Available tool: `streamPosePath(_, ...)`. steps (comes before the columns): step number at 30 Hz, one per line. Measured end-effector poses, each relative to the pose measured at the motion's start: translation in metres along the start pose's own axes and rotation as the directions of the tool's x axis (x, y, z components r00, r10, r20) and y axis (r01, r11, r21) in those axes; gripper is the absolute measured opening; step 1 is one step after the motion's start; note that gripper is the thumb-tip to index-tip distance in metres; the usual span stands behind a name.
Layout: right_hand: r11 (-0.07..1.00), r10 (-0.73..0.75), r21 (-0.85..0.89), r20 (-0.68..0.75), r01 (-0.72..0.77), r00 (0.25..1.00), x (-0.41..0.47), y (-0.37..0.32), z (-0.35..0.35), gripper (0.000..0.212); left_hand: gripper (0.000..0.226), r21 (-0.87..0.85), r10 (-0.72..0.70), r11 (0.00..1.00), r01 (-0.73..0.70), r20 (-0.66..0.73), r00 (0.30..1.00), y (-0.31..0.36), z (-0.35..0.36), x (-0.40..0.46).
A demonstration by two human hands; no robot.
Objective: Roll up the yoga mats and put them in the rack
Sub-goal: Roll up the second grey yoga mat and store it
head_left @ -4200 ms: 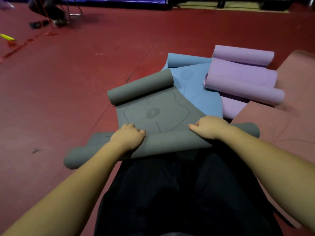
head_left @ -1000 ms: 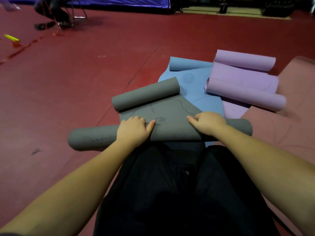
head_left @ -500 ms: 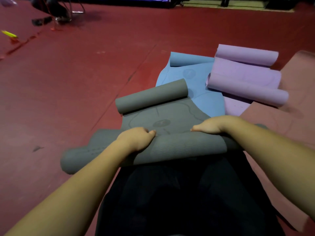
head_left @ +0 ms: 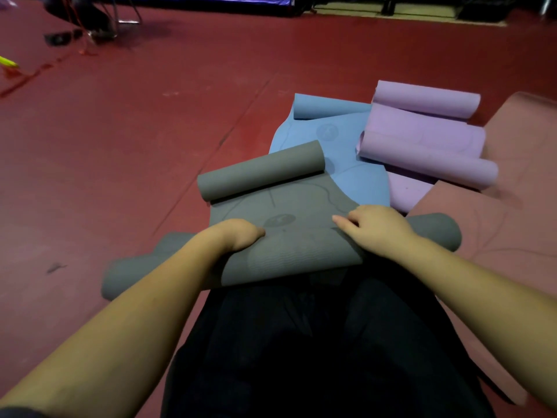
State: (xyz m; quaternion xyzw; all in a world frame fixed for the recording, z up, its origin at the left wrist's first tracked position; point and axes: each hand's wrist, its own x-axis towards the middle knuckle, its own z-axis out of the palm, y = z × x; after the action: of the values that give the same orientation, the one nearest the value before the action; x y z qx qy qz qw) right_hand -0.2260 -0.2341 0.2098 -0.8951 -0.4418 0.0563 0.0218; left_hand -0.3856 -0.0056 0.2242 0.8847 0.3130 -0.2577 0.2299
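Note:
A grey yoga mat [head_left: 289, 206] lies on the red floor in front of my knees, rolled at both ends. Its thick near roll [head_left: 286, 257] spans left to right just before my legs. My left hand [head_left: 238, 235] grips the top of that roll, fingers curled over its far side. My right hand [head_left: 373, 227] grips the roll further right, index finger pointing left along the flat part. A small far roll [head_left: 262, 170] sits at the mat's other end. Behind it lie a blue mat [head_left: 346, 146] and a purple mat [head_left: 428, 137], both partly rolled.
A pink mat [head_left: 506, 212] lies flat at the right, under the purple one. Bare red floor [head_left: 120, 146] stretches left and ahead. Chair legs and a dark object [head_left: 90, 22] stand at the far left, a yellow item [head_left: 7, 61] at the left edge. No rack is visible.
Both hands have kept working the near grey roll forward; it has grown thicker and the flat stretch up to the far roll is shorter. The other mats have not moved.

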Motion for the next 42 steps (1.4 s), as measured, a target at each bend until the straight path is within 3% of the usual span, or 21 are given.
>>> streamPosePath(4,0.999,0.042,-0.025,-0.064,-0.044,0.997,-0.016,-0.011,0.017,0.068,0.049,-0.013,0.011,1.0,-0.01,0.057,0.998,0.003,-0.003,0.007)
streamPosePath(7,0.995,0.072,-0.052,-0.142,-0.08,0.987,-0.016,-0.017,0.022,0.063,0.051,0.087,0.018,0.996,-0.018,0.0,1.0,-0.003,-0.001,0.013)
streamPosePath(10,0.996,0.077,-0.039,-0.131,-0.083,0.988,-0.007,-0.015,0.022,0.056,0.044,0.186,0.072,0.982,-0.036,-0.189,0.979,-0.008,0.001,0.018)
streamPosePath(14,0.996,0.083,-0.026,-0.081,-0.085,0.993,0.003,-0.012,0.022,0.058,0.044,0.133,0.08,0.991,-0.008,-0.545,0.835,-0.007,0.009,0.004)
streamPosePath(18,0.988,0.152,-0.004,0.02,-0.152,0.988,0.014,-0.007,0.019,0.067,0.047,0.159,0.133,0.987,-0.034,-0.671,0.73,-0.003,0.026,-0.012)
streamPosePath(22,0.981,0.189,0.011,0.15,-0.192,0.97,0.027,-0.005,0.012,0.074,0.067,0.329,0.232,0.944,-0.006,-0.652,0.721,-0.001,0.05,-0.022)
streamPosePath(25,0.976,0.207,0.011,0.233,-0.216,0.95,0.036,-0.01,0.008,0.077,0.077,0.353,0.228,0.935,0.01,-0.626,0.746,-0.006,0.047,-0.02)
streamPosePath(32,0.972,0.177,0.081,0.362,-0.221,0.915,0.039,-0.015,-0.029,0.075,0.062,0.364,0.285,0.93,-0.054,-0.621,0.73,-0.002,0.006,-0.018)
streamPosePath(39,0.973,0.092,0.121,0.577,-0.196,0.812,0.037,-0.014,-0.034,0.062,0.069,0.246,0.141,0.969,-0.034,-0.436,0.889,-0.001,0.015,-0.029)
streamPosePath(42,0.974,0.05,0.141,0.625,-0.175,0.779,0.04,-0.018,-0.021,0.06,0.069,0.198,0.087,0.98,-0.013,-0.369,0.925,-0.011,0.031,-0.023)
